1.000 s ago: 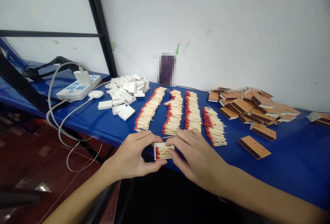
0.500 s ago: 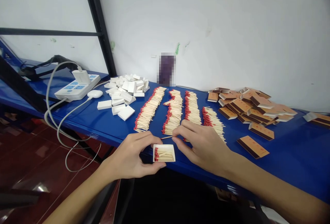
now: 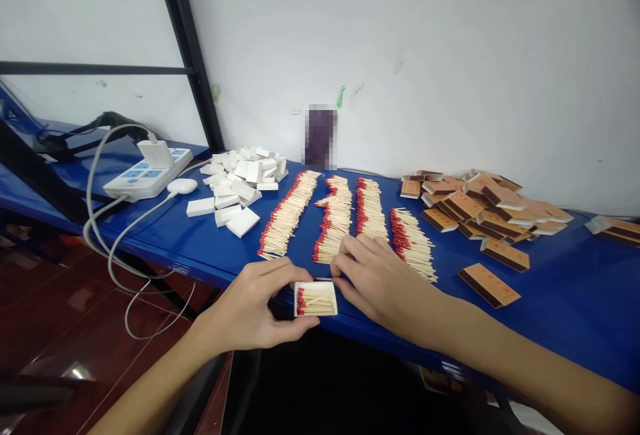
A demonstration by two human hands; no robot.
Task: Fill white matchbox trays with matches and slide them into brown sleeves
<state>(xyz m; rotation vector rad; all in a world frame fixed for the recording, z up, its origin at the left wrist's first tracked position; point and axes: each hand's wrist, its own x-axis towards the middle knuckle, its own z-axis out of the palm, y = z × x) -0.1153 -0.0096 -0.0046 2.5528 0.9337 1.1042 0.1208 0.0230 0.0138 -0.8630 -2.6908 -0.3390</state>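
My left hand (image 3: pixel 255 305) pinches a small white matchbox tray (image 3: pixel 315 299) holding several red-tipped matches, at the front edge of the blue table (image 3: pixel 565 315). My right hand (image 3: pixel 383 280) is just right of the tray, its fingertips closed on a single match (image 3: pixel 324 279) lying along the tray's far edge. Directly behind the hands lie rows of loose matches (image 3: pixel 334 218).
A heap of empty white trays (image 3: pixel 240 181) lies at the back left, and a pile of orange box sleeves (image 3: pixel 480 205) at the back right, with one sleeve (image 3: pixel 489 285) apart. A power strip (image 3: pixel 147 171) and grey cables (image 3: pixel 107 235) sit far left.
My right hand left the tray, reached to a loose match behind it, and now has that match at the tray's far edge. The left hand kept hold of the tray.
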